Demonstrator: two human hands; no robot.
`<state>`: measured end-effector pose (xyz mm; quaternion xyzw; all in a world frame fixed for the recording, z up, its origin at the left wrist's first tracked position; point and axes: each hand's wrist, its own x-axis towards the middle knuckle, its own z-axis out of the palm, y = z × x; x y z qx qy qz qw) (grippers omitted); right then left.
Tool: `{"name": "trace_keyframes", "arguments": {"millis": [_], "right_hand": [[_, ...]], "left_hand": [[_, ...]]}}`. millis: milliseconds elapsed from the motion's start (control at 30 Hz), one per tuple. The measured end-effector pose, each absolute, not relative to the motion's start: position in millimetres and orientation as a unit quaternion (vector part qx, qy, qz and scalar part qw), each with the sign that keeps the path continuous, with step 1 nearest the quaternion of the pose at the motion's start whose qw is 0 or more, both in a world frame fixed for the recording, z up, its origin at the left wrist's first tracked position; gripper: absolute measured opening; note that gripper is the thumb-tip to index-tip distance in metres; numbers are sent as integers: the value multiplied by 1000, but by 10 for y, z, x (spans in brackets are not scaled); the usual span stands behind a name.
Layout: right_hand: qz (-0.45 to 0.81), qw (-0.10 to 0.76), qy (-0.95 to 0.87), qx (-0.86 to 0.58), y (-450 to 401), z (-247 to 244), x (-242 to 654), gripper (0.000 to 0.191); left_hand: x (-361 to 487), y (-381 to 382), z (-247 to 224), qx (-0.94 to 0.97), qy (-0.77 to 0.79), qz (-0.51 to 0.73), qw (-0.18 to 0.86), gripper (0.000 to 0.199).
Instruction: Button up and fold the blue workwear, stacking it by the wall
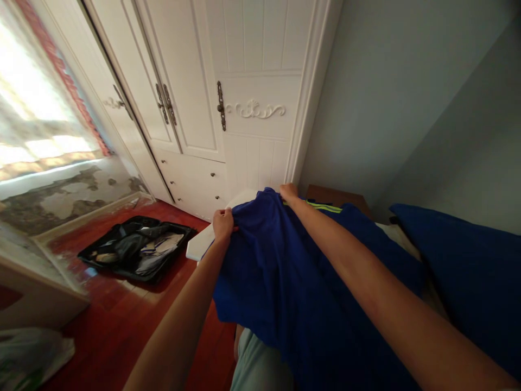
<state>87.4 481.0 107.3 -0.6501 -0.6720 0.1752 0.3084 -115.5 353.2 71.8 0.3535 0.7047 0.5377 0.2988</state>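
Observation:
A blue garment (280, 271) with yellow-green stripes near its upper right edge hangs stretched between my two hands; its exact kind is hard to make out. My left hand (223, 222) is closed on its left upper edge. Farther right, my right hand (288, 191) grips the top edge with the fingers curled in. The cloth drapes down over my lap and spreads to the right. Behind it, a white surface with an angled corner (199, 244) shows partly beneath my left hand.
An open black suitcase (152, 271) with clothes inside lies on the red floor (122, 315) at left. A white wardrobe (260, 146) stands ahead. A dark blue cushion or headboard (468, 250) is at right. A plastic bag (32, 353) sits at lower left.

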Motion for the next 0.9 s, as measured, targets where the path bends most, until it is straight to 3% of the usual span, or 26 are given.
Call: {"name": "trace_keyframes", "arguments": {"millis": [133,233,300,400,500,567,733,833,900], "right_hand": [[125,314,-730,-595,4395,1219,980,33],[112,292,-824,-472,3818,1167,1111,40],[99,238,-919,-300,3385,1066,1250,55],[120,116,-973,-157,2881,902,1525,66],[136,9,-978,-157,2701,813,1836,64],[141,-16,-970,-200,2713,817,2033,65],[133,-2,-952,-276,2596,968,2251,68],[98,57,-961,-252,2276,1030,2134,66],[90,71,-973,-202,2069,1015,2047,65]], "left_hand": [[-1074,3170,772,451,683,542,191,44],[-1012,2755,751,700,572,420,77,50],[-994,2527,684,813,497,296,70,57],[-1015,2367,562,857,473,188,80,64],[-1075,2393,520,861,479,147,84,67],[-1114,2437,557,861,484,121,95,68],[-1113,2323,769,828,529,172,69,74],[-1053,2066,859,840,475,260,38,58],[-1026,1896,848,878,408,245,48,47]]}}
